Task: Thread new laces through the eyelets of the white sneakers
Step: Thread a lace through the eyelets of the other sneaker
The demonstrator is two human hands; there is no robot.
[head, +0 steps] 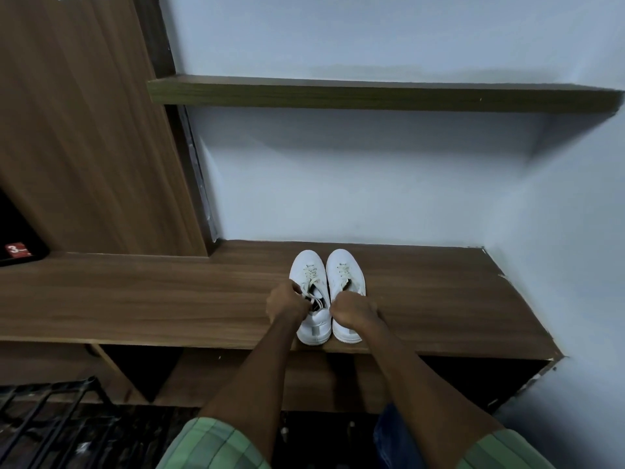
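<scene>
A wooden desk [135, 292] carries the pair of white sneakers [327, 292] side by side near its front edge, toes pointing away from the person, long axes running straight outward. Both hands sit over the heel ends. The left hand [286, 302] pinches a lace [309, 291] of the left shoe; the right hand [351, 310] is curled at the right shoe's opening, its hold hidden.
</scene>
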